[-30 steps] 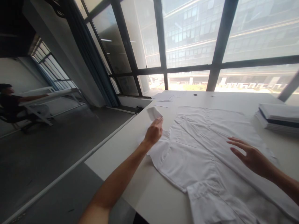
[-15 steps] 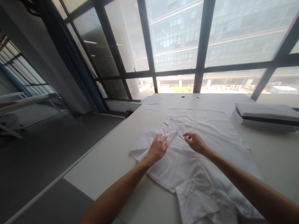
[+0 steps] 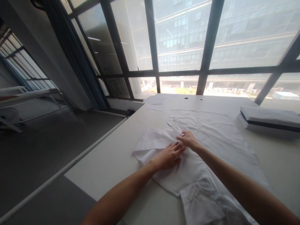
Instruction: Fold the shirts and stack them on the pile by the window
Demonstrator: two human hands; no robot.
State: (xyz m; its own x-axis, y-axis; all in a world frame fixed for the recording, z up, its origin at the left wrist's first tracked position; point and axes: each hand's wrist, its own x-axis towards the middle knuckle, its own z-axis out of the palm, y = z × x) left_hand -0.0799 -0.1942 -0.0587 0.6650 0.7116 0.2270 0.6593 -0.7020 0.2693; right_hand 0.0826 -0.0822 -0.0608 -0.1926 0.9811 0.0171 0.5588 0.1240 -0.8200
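Note:
A white shirt [image 3: 217, 134] lies spread and creased over the table, one sleeve-like part reaching left and another folded toward the near edge. My left hand [image 3: 170, 156] rests flat on the cloth, its fingers stretched out to the right. Just beyond its fingertips, my right hand [image 3: 188, 139] has its fingers bent together at the gathered fabric and seems to pinch a bit of it. The exact contact under the right fingertips is partly hidden.
The white table [image 3: 112, 156] ends at a long left edge above a dark floor. Folded white cloths with a dark layer [image 3: 272, 120] are stacked at the right. Paper sheets [image 3: 154, 99] lie at the far left corner. Tall windows [image 3: 180, 37] stand behind.
My left hand has moved right and come down flat on the shirt. My right hand has shifted slightly left, so the two are now close together. The view has turned slightly.

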